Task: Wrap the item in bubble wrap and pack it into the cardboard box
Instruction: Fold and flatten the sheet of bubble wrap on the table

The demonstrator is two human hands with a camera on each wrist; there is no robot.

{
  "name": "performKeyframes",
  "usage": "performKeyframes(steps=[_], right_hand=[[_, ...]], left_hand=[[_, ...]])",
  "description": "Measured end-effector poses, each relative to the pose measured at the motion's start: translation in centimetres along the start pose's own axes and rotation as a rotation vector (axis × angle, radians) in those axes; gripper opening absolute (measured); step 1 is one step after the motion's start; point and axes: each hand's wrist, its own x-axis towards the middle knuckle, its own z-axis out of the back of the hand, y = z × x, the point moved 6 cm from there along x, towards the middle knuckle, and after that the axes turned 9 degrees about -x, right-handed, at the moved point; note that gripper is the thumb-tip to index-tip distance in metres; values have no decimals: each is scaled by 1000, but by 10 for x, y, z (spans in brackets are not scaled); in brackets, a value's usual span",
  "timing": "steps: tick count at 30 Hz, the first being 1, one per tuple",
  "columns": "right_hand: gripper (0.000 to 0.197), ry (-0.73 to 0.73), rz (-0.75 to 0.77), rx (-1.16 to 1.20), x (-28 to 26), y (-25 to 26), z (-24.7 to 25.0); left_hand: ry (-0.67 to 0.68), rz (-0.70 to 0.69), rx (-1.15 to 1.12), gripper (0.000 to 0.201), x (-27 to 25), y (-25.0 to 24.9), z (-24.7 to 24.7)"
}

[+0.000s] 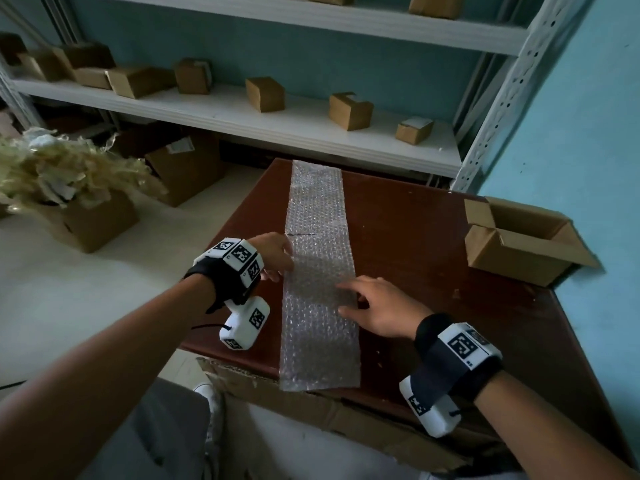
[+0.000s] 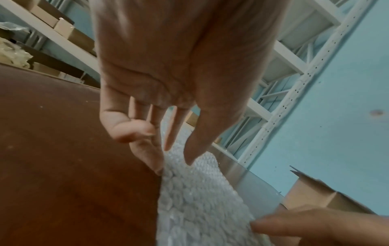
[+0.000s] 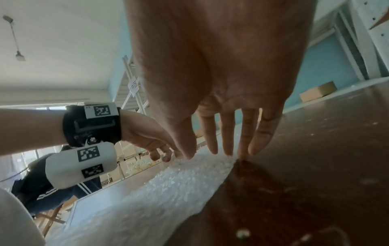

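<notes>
Slippage to watch for, starting at the left. Left hand at the left edge of the bubble wrap: touches it with loose, nearly straight fingers, little finger curled in, grips nothing. Pins the strip only lightly, so could let it skate on the smooth tabletop under any sideways push. Just beyond that hand, a short dark line across the strip's left edge, possibly a slit or perforation; hard to tell which. Could tear there if pulled hard along its length.

In the middle, the strip itself: lies flat, runs from the far edge of the tabletop to the near one, and overhangs the near edge. Could slide off towards the person if both hands lift together.

Right hand at the strip's right edge: spread, straight fingers with tips down on the wrap and the wood, holding nothing. Same weak pin, same chance of skewing the strip.

Item to be wrapped: not seen in any view, so could end up off-centre on a shifted strip.

Far right, cardboard box: open, flaps up, close to the tabletop's right edge, well apart from the hands. Could be knocked off by a careless reach.
</notes>
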Motion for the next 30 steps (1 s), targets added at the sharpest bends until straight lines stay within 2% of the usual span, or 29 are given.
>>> performKeyframes(steps=[3,5,9,13,19,25,30], right_hand=[[48,-85,-27,-30,-5,-5,7],[49,-94,-34,-4,-6,-10,9],[57,-89,-31,-77,-8,-15,6],[59,-69,-27,-110,-10,-18,3],[54,-158,-55,-66,-9,-26,5],[58,-206,-133,-32,-2,-37,6],[38,-164,-212,115,7,-48,7]], left_hand=[[-11,-43,106,20,-2,-9,1],[-52,-70,146,16,-2,-12,3],[-124,-146,249,25,-1,-19,-1],[-115,-190,316,47,3,-23,-10],[-66,-194,329,60,5,-25,-19],[-72,-199,340,56,3,-28,-21],[-40,-210,201,34,4,-33,-22]])
